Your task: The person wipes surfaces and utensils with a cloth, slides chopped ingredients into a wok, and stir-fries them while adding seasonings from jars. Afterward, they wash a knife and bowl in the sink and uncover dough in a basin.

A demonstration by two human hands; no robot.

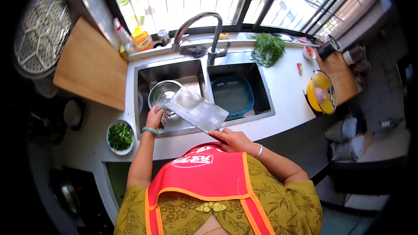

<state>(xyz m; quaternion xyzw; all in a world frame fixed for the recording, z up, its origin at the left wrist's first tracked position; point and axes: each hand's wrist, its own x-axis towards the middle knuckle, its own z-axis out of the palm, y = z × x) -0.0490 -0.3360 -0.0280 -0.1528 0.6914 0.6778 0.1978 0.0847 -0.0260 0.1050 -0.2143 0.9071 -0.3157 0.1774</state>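
My right hand (235,140) is closed around the handle of a cleaver (198,109), its broad wet blade pointing left over the sink's near edge. Near the blade's far left end, my left hand (154,118) grips a crumpled greyish cloth (163,115). Below and beyond it, a round metal bowl (164,89) sits in the left sink basin (187,68), partly hidden by the blade. A blue plastic tub (233,93) with water stands in the right basin.
A bowl of chopped greens (120,137) stands left of the sink. The faucet (213,35) arches behind it. A wooden board (89,65) leans at left. Feathery greens (267,50), a small bowl (309,52) and a yellow basin (320,89) are on the right.
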